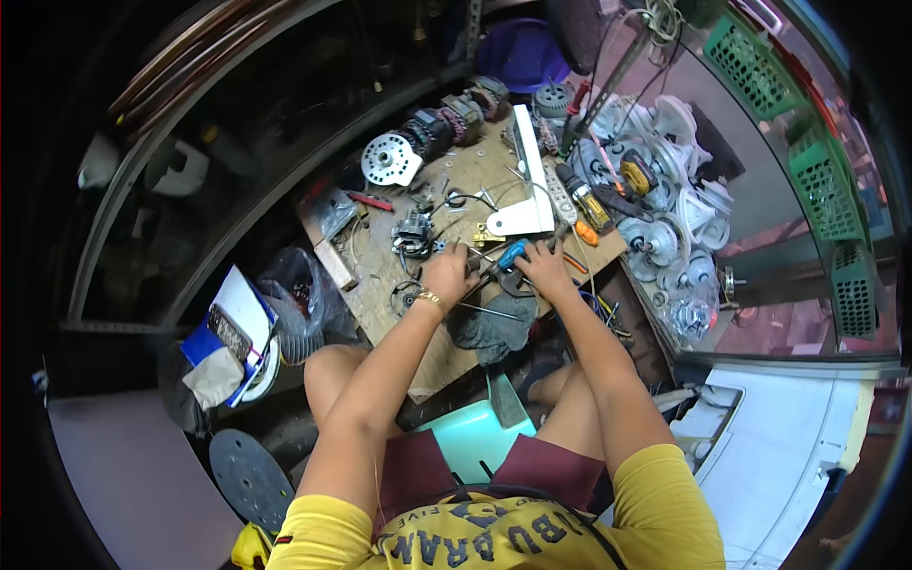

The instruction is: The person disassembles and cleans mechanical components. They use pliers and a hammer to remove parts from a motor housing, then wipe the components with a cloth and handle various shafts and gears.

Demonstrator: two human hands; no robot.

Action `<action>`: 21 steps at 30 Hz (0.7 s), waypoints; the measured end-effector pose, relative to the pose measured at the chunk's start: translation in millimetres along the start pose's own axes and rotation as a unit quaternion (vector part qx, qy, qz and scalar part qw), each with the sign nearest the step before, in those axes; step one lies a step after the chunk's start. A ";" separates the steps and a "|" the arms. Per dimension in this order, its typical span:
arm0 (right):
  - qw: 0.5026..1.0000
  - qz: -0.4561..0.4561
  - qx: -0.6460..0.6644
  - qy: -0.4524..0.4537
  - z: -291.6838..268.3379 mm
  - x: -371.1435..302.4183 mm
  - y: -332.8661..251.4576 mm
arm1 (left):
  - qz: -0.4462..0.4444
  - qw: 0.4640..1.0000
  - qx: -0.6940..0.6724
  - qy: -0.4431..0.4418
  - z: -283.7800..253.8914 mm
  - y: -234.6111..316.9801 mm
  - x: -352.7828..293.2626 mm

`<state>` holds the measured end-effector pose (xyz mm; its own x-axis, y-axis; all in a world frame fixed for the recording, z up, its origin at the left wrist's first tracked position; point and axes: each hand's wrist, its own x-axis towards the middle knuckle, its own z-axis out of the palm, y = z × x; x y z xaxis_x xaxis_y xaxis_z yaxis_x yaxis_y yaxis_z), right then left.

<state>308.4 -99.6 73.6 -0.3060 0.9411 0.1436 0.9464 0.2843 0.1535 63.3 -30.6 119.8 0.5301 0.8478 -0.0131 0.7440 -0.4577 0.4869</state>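
Over a worn wooden board [380,313], my left hand [448,275] has its fingers curled around a small part that I cannot make out. My right hand [545,270] is closed on a blue-handled tool [513,254], whose dark end points toward my left hand. Just beyond my left hand sits a small electric motor [412,235]; a brass-coloured piece [486,239] lies to its right. A white bracket [522,218] stands beyond my right hand. A grey rag [492,328] hangs over the near edge, with a thin metal rod [489,312] across it.
Motor parts with a round white plate [389,160] line the far left. At right lie a cordless drill [584,195], an orange-handled tool [586,233] and a heap of white motor parts [665,218]. A turquoise stool [465,437] is below me; green baskets [826,185] hang right.
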 end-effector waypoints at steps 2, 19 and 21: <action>1.000 -0.024 -0.001 0.012 -1.0 0.2 -0.1 | -0.006 0.992 -0.067 0.109 -31.4 -0.1 -28.1; 0.710 0.310 0.627 0.076 -174.4 -54.6 -141.7 | -0.070 0.855 -0.459 0.232 -205.4 39.7 -261.8; 0.510 0.316 0.796 0.078 -222.1 -49.7 -186.6 | -0.069 0.808 -0.534 0.241 -211.3 28.9 -288.8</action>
<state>124.0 -240.0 255.0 0.2263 0.9458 -0.2327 -0.2921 -0.1620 -0.9426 -154.3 -232.1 322.2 0.0609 0.9946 0.0844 -0.1284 -0.0760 0.9888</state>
